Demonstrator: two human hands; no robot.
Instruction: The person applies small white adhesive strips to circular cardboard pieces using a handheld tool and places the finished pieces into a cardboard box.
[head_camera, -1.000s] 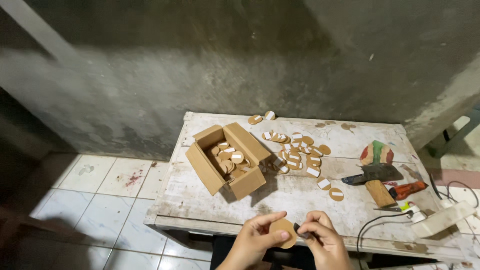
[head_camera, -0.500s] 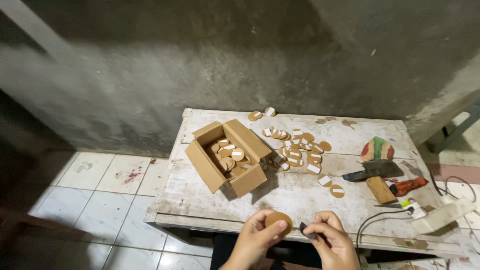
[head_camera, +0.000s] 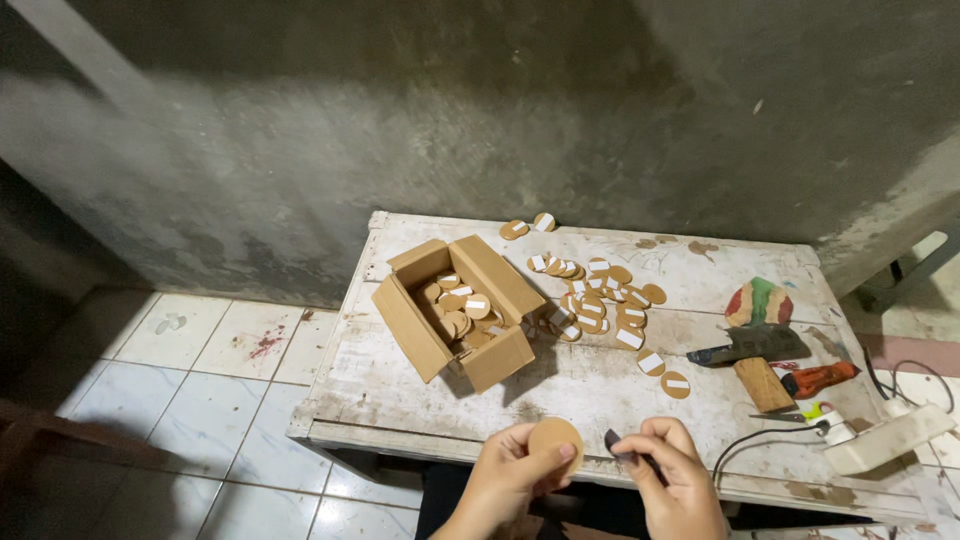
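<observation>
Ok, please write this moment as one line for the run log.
left hand: holds round brown disc | right hand: pinches small dark tool beside disc | cardboard box: open, discs inside | table: loose discs, hatchet

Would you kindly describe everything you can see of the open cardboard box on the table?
The cardboard box is small, plain brown and looks like corrugated card. Its flaps are folded open and outward. It sits turned at an angle on the left part of the worn white table, casting a shadow to its right. Inside lies a loose heap of round brown discs, several with a white strip across them. More such discs lie scattered just beyond its right side. Neither hand touches it.
</observation>
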